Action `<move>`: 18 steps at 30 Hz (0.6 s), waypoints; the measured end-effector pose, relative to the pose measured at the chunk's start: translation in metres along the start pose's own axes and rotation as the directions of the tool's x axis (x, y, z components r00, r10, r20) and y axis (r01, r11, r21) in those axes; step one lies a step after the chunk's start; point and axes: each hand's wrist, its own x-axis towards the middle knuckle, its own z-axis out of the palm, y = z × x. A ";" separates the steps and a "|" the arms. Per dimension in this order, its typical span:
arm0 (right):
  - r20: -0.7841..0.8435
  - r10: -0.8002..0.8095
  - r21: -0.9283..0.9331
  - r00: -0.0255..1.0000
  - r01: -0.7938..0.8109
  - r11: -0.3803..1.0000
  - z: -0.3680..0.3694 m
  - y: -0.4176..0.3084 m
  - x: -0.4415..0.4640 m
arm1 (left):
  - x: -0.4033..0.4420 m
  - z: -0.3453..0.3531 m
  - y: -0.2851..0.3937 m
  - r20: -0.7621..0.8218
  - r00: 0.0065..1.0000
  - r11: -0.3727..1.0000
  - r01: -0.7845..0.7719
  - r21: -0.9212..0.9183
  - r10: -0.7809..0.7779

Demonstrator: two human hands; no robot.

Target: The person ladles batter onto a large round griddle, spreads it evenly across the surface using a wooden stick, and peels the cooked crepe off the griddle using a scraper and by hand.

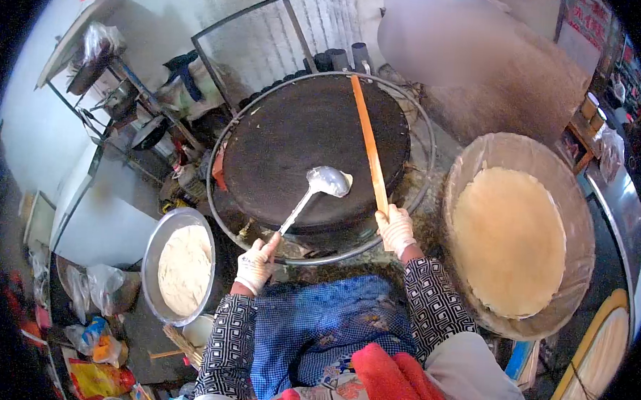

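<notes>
In the head view, a ladle is gripped near its handle end by the left hand, whose fingers are closed around it; the ladle's head is held over the near part of the dark round griddle, with some pale batter at its lip. Whether the griddle is touched by it cannot be told. The near end of a flat wooden strip is clasped in the closed right hand, and the strip is extended across the griddle's right part to its far edge. The griddle is encircled by a metal ring. Beyond its left edge, dough is held in a metal bowl; beyond its right edge, a round flat sheet is held in a lined basket.
</notes>
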 end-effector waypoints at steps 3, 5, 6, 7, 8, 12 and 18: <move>-0.037 -0.039 0.015 0.999 0.039 0.999 0.008 0.001 -0.002 | 0.000 -0.003 -0.005 -0.002 0.999 0.999 -0.038 -0.002 0.038; -0.042 -0.046 0.073 0.998 0.049 0.996 0.015 0.003 -0.006 | -0.006 -0.004 -0.003 -0.039 0.998 0.999 -0.040 0.028 0.041; -0.029 -0.035 0.111 0.999 0.038 0.993 0.015 0.000 -0.010 | -0.008 -0.003 -0.001 -0.043 0.999 0.999 -0.028 0.029 0.029; 0.015 0.001 0.165 1.000 -0.003 0.986 0.004 -0.016 -0.016 | -0.011 -0.003 0.000 -0.052 0.998 0.999 -0.015 0.029 0.017; 0.059 0.033 0.216 0.998 -0.045 0.975 -0.003 -0.027 -0.020 | -0.012 -0.003 0.001 -0.027 1.000 0.999 -0.008 -0.036 0.007; 0.001 -0.042 0.157 0.999 0.041 0.987 0.011 -0.022 -0.022 | -0.010 -0.015 0.011 -0.097 0.995 0.973 0.000 -0.233 -0.024; -0.022 -0.069 0.725 0.997 0.064 0.686 -0.003 -0.030 -0.031 | 0.004 -0.046 0.027 -0.452 0.860 0.784 -0.106 -0.611 -0.237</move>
